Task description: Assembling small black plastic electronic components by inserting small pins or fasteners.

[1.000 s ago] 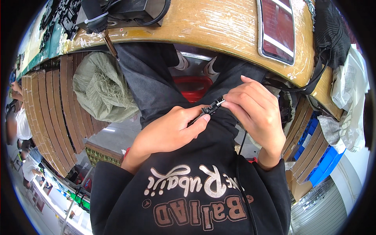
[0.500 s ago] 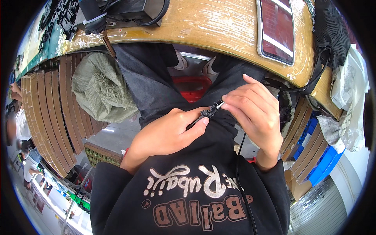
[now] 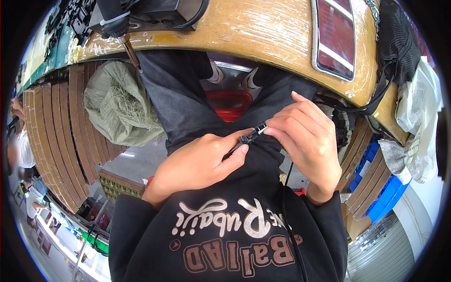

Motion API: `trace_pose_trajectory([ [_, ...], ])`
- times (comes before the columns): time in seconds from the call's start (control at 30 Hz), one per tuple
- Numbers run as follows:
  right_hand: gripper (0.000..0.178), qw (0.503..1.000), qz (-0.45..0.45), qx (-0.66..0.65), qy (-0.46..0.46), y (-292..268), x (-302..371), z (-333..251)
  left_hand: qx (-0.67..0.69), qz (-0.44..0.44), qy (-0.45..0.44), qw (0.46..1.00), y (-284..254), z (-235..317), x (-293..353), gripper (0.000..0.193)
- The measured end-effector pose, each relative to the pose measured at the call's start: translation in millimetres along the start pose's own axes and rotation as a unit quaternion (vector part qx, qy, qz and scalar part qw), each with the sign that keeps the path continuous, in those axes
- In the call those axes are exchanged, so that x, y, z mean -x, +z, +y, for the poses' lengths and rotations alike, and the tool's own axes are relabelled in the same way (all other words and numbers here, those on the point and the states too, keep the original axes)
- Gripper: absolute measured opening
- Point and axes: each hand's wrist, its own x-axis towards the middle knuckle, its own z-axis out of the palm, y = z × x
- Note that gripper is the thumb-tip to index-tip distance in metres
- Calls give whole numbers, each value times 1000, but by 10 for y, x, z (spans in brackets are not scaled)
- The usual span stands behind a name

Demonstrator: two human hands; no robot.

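Head view: mid-frame, left hand (image 3: 199, 159) pinches a half-hidden black part (image 3: 249, 138) and right hand (image 3: 306, 134) pinches its silver end (image 3: 262, 130), with open room below the counter's edge (image 3: 253, 51).

Factory workshop, soldering iron (image 3: 114, 23), scuffed wooden bench (image 3: 253, 33), brown stacks (image 3: 56, 145), co-workers (image 3: 26, 151)

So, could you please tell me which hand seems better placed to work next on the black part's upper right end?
Probably the right hand: its fingers are at that end of the black part, while the left hand grips the opposite end and seems better suited to steadying it.
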Motion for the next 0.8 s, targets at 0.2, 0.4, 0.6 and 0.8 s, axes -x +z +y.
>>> trace_pose_trajectory([
  [0.2, 18, 1000, -7, 7, 18, -24, -27, -62, -36, 2, 2, 999, 3, -3, 4, 37],
  [0.4, 16, 999, -37, 5, 23, -44, -33, -69, -55, 0, 3, 998, 3, -19, 17, 37],
  [0.6, 16, 998, -49, 8, 25, -74, -54, -82, -51, -2, 7, 999, -10, -14, 12, 36],
  [0.8, 13, 999, -49, 10, 16, -65, -20, -67, -40, -26, -5, 999, -34, -27, 3, 36],
])
